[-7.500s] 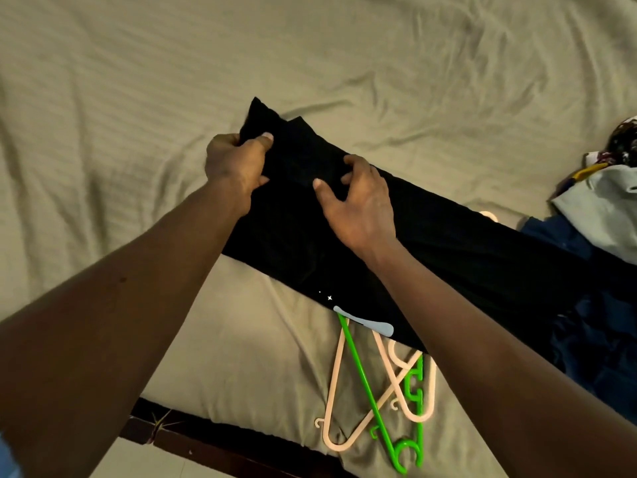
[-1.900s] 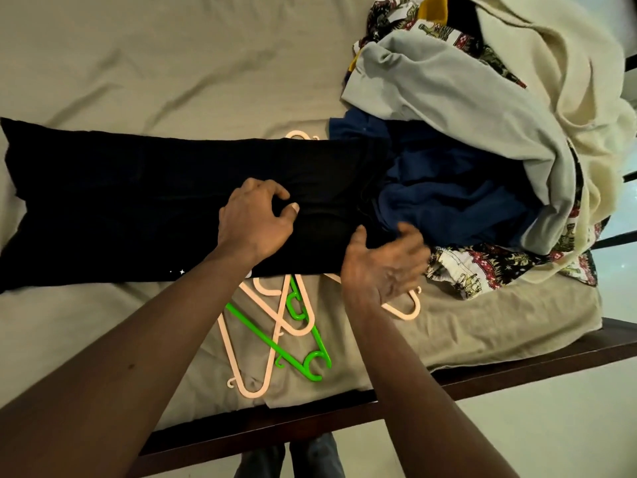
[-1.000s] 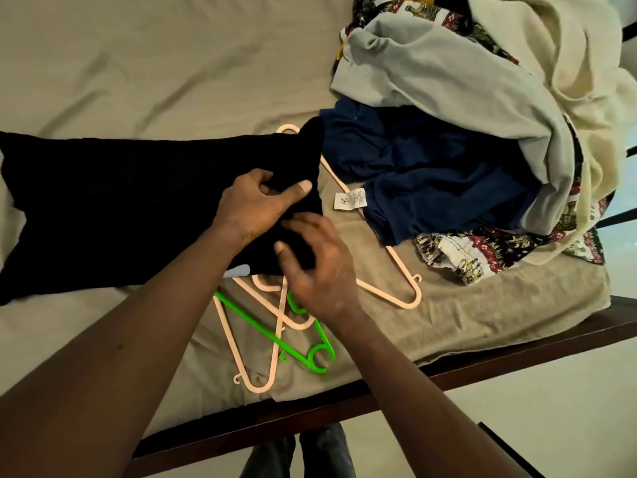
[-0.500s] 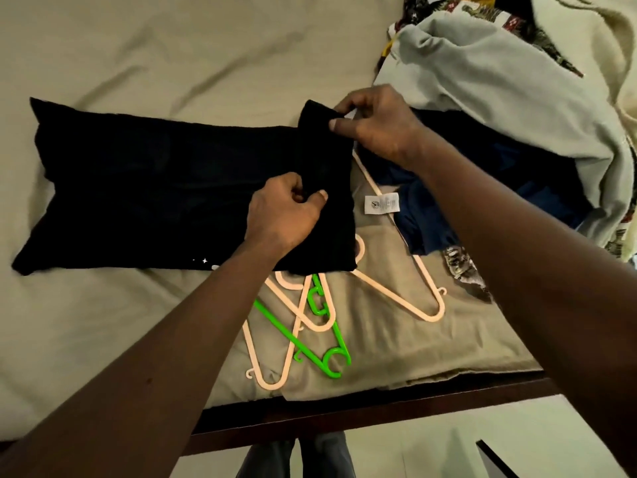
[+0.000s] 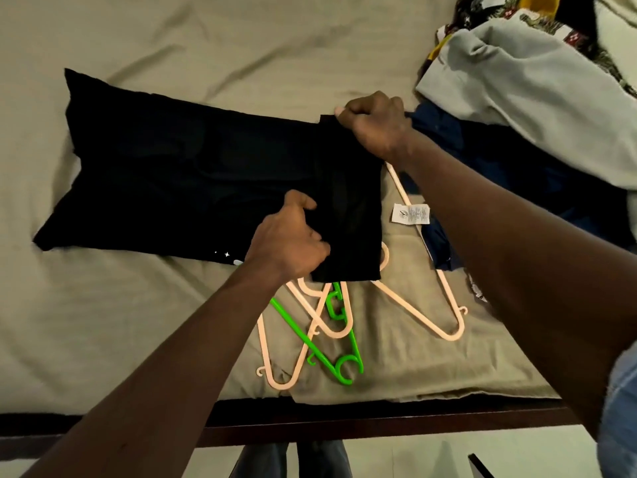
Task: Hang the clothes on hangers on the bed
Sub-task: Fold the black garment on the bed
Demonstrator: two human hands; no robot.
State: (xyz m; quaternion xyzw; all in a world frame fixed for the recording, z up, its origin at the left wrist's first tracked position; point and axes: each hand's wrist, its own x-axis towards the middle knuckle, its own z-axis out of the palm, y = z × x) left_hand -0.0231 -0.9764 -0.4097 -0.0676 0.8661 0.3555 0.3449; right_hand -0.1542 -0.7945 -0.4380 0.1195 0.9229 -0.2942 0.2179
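My left hand (image 5: 289, 243) and right hand (image 5: 374, 127), each grip tight on the black garment (image 5: 179, 174), folded end, bed (image 5: 172, 36) beneath.

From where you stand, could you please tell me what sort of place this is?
Most likely a bedroom: a sheet spread over a dark bed frame, clothes piled on it, and plastic hangers lying partly under the black garment.

New fold across black garment (image 5: 179, 174)
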